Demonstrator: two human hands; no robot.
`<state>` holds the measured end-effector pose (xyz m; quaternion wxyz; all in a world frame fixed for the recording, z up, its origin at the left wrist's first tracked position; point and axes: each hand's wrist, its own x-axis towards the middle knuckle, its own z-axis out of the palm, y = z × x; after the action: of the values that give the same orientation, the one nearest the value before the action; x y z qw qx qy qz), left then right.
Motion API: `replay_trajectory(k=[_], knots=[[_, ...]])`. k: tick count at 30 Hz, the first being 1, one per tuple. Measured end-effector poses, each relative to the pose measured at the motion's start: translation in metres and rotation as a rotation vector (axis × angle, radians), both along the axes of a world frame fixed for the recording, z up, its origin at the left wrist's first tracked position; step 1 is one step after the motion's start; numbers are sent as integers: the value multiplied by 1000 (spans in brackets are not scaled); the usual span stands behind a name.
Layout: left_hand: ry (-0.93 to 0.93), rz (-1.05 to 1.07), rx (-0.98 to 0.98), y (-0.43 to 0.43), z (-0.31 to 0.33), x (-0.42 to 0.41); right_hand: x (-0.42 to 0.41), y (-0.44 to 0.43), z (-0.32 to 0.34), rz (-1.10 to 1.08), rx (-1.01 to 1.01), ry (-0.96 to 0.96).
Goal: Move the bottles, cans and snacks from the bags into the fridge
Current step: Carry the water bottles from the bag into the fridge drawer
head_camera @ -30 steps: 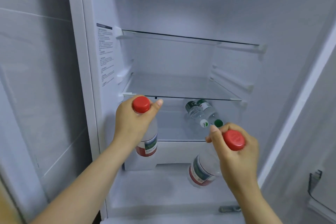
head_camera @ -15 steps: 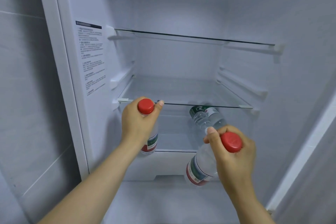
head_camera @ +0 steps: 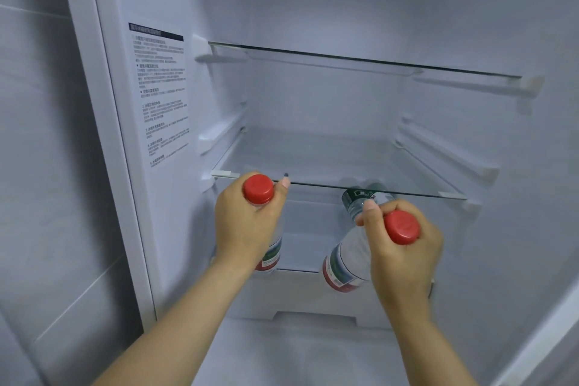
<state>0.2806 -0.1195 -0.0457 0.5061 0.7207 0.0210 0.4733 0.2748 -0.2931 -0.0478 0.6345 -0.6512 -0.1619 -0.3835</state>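
The left hand is gripping the neck of the left water bottle, its fingers curling just under the red cap. The bottle is hanging nearly upright in front of the lower glass shelf. The right hand is pinching the right water bottle the same way below its red cap, and that bottle is tilting with its base towards the left. Both bottles are being held in the air at the mouth of the fridge. Each is wearing a red, green and white label, but the writing on it is coming out too blurred to read.

Behind the right thumb, a green-labelled bottle is lying under the lower shelf, partly hidden by the hand. A printed sticker with a dark header is running down the left inner wall, its characters too small to read. An upper glass shelf is spanning the compartment above, and a tiled wall is standing to the left of the fridge.
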Motion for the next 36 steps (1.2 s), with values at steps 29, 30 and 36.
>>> replay_trajectory(k=[29,30,36], knots=[[13,-3,-16,4,2,13,66,-6,-127,64,-567,207],[13,-3,-16,4,2,13,67,-6,-126,63,-586,218],[14,-16,-13,4,1,13,57,-24,-120,205,-677,364]])
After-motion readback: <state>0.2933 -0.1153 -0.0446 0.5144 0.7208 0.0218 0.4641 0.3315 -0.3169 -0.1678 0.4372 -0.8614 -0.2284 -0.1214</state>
